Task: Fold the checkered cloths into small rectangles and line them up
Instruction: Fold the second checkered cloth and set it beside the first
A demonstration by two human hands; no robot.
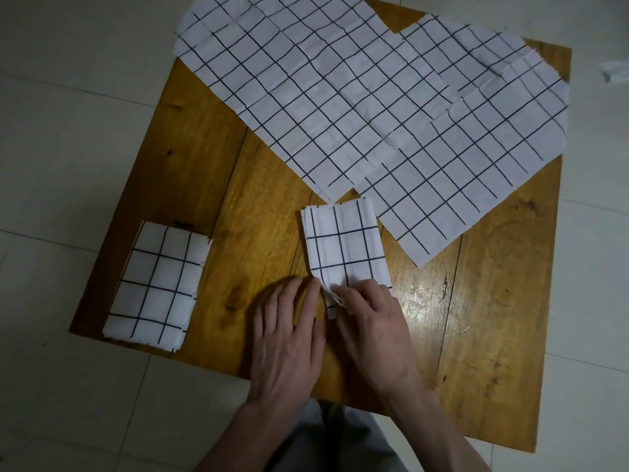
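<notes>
On the wooden table [258,185], the right hand [371,321] pressed flat, fingers spread, on the near edge of a folded checkered cloth [345,245]. The left hand [289,332] lay open just beside it. Another folded cloth [158,286] sat at the table's left edge; unfolded cloths [357,97] covered its far side.

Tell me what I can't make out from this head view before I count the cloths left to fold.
- Unfolded cloths: they overlap and run off the top edge, so their number is unclear.
- Near end of the middle folded cloth: covered by the right hand.
- Left hand: whether it touches that cloth is unclear.
- White scrap on the floor: too small and blurred.
</notes>
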